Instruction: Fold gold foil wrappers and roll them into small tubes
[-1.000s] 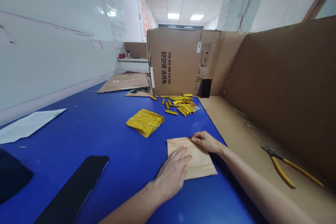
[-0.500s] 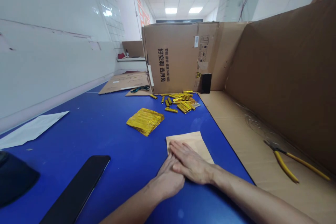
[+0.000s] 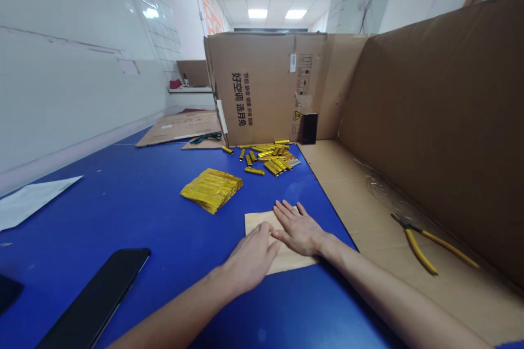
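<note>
A sheet of tan paper (image 3: 290, 263) lies on the blue table under both of my hands. My right hand (image 3: 301, 232) rests flat across its upper right part, with the fingers spread and the palm down. Beside it, my left hand (image 3: 251, 256) is on the left part of the sheet. Its fingers are curled down and drawn together near my right thumb; what lies between them is hidden. Beyond the sheet, to the left, sits a stack of gold foil sheets (image 3: 212, 190). Several small gold rolls (image 3: 278, 166) lie farther back.
A large cardboard box (image 3: 266, 87) stands at the back, with a dark phone (image 3: 310, 128) leaning on it. Yellow-handled pliers (image 3: 420, 251) lie on cardboard at the right. At the left are a long black object (image 3: 98, 294) and a white sheet (image 3: 35, 199).
My hands have moved apart from their overlapped position. The right hand now lies flat farther up the paper, and the left has curled its fingers. The paper's lower edge now shows. The view has shifted.
</note>
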`<act>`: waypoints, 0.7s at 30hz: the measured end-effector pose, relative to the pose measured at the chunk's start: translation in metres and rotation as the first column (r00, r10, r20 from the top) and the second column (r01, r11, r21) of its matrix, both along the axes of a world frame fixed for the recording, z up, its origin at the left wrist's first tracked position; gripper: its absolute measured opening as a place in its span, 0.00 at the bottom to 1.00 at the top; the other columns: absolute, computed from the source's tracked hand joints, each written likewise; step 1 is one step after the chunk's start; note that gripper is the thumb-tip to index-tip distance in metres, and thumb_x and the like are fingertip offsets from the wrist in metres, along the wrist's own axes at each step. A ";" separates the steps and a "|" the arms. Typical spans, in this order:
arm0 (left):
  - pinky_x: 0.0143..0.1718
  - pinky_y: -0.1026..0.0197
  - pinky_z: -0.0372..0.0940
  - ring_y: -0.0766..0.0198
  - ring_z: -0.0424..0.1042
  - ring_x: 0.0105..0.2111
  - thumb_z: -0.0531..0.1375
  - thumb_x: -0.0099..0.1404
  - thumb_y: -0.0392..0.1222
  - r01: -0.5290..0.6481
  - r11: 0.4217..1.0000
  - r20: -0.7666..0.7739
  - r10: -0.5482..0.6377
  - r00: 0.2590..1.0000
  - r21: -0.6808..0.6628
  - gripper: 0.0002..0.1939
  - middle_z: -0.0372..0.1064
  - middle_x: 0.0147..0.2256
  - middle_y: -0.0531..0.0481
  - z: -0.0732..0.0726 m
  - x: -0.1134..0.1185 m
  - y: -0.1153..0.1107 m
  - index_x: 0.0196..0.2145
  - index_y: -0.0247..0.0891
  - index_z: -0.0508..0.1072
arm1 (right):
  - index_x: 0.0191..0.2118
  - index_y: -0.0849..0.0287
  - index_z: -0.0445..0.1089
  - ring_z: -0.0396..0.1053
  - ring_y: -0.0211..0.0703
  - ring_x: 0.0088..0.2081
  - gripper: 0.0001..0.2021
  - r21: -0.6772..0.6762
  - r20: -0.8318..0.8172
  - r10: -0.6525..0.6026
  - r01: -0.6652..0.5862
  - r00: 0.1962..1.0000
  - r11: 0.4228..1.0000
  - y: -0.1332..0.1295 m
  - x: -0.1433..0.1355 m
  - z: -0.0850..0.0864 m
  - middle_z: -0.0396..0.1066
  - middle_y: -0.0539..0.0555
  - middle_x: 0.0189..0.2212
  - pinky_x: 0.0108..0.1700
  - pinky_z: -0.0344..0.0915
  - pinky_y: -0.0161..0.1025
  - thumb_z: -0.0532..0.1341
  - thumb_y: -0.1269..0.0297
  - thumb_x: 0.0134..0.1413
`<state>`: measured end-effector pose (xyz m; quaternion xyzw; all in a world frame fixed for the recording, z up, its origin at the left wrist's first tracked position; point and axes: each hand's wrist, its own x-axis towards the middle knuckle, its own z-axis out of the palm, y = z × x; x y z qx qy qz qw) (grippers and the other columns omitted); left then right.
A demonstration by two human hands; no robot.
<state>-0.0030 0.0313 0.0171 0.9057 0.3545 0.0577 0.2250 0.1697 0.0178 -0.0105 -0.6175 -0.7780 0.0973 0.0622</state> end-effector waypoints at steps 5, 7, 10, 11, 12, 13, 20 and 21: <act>0.57 0.56 0.40 0.58 0.34 0.59 0.50 0.58 0.54 0.136 0.984 0.074 -0.145 0.987 0.112 0.38 0.34 0.60 0.41 -0.008 0.029 0.005 0.58 0.30 0.41 | 0.60 0.63 0.40 0.30 0.50 0.60 0.35 -0.018 0.015 0.018 -0.017 1.000 1.000 0.005 0.004 -0.004 0.34 0.59 0.61 0.56 0.31 0.55 0.45 0.48 0.51; 0.57 0.52 0.36 0.56 0.30 0.59 0.49 0.57 0.60 0.169 0.977 0.020 -0.173 0.985 0.131 0.42 0.30 0.60 0.42 -0.018 0.037 0.010 0.59 0.30 0.39 | 0.60 0.63 0.40 0.30 0.52 0.60 0.37 -0.027 0.016 0.021 -0.021 1.000 0.999 0.006 0.005 -0.006 0.34 0.60 0.61 0.56 0.32 0.56 0.48 0.47 0.48; 0.57 0.51 0.33 0.55 0.27 0.59 0.46 0.54 0.65 0.233 0.960 -0.048 -0.228 0.973 0.159 0.45 0.27 0.60 0.43 -0.027 0.038 0.020 0.59 0.31 0.36 | 0.60 0.62 0.38 0.28 0.51 0.60 0.38 -0.023 0.013 0.023 -0.023 1.000 0.999 0.005 0.005 -0.007 0.31 0.61 0.61 0.56 0.30 0.55 0.47 0.46 0.48; 0.57 0.51 0.33 0.56 0.27 0.59 0.46 0.54 0.65 0.242 0.956 -0.069 -0.233 0.970 0.164 0.46 0.26 0.60 0.43 -0.028 0.034 0.023 0.59 0.31 0.35 | 0.61 0.63 0.37 0.28 0.50 0.60 0.38 -0.017 0.010 0.020 -0.020 1.000 1.000 0.004 0.004 -0.006 0.31 0.61 0.61 0.56 0.30 0.55 0.46 0.46 0.49; 0.57 0.52 0.32 0.56 0.27 0.59 0.46 0.54 0.66 0.241 0.956 -0.092 -0.228 0.969 0.169 0.47 0.26 0.60 0.43 -0.029 0.030 0.026 0.59 0.31 0.34 | 0.61 0.63 0.36 0.27 0.49 0.60 0.38 -0.011 0.008 0.016 -0.016 1.000 1.000 0.003 0.004 -0.005 0.31 0.61 0.61 0.56 0.29 0.54 0.45 0.46 0.49; 0.57 0.52 0.32 0.56 0.27 0.59 0.46 0.54 0.66 0.231 0.957 -0.113 -0.213 0.970 0.177 0.47 0.25 0.60 0.42 -0.029 0.024 0.029 0.59 0.31 0.33 | 0.61 0.64 0.35 0.27 0.49 0.60 0.38 -0.003 0.005 0.011 -0.011 1.000 1.000 0.002 0.003 -0.005 0.31 0.61 0.61 0.56 0.29 0.54 0.45 0.45 0.49; 0.56 0.49 0.31 0.55 0.28 0.59 0.39 0.58 0.64 0.145 0.949 -0.212 -0.087 0.973 0.279 0.40 0.29 0.60 0.42 -0.035 -0.013 0.042 0.59 0.33 0.39 | 0.61 0.67 0.36 0.26 0.48 0.60 0.41 -0.012 0.007 -0.069 0.069 0.998 0.998 -0.002 0.007 0.000 0.31 0.60 0.61 0.56 0.27 0.52 0.41 0.40 0.48; 0.56 0.49 0.32 0.55 0.29 0.59 0.39 0.58 0.64 0.139 0.948 -0.216 -0.077 0.973 0.288 0.40 0.29 0.59 0.42 -0.035 -0.015 0.043 0.59 0.32 0.39 | 0.60 0.66 0.37 0.27 0.48 0.60 0.41 -0.021 0.015 -0.101 0.101 0.995 0.995 -0.002 0.008 0.001 0.31 0.60 0.61 0.56 0.28 0.53 0.40 0.39 0.48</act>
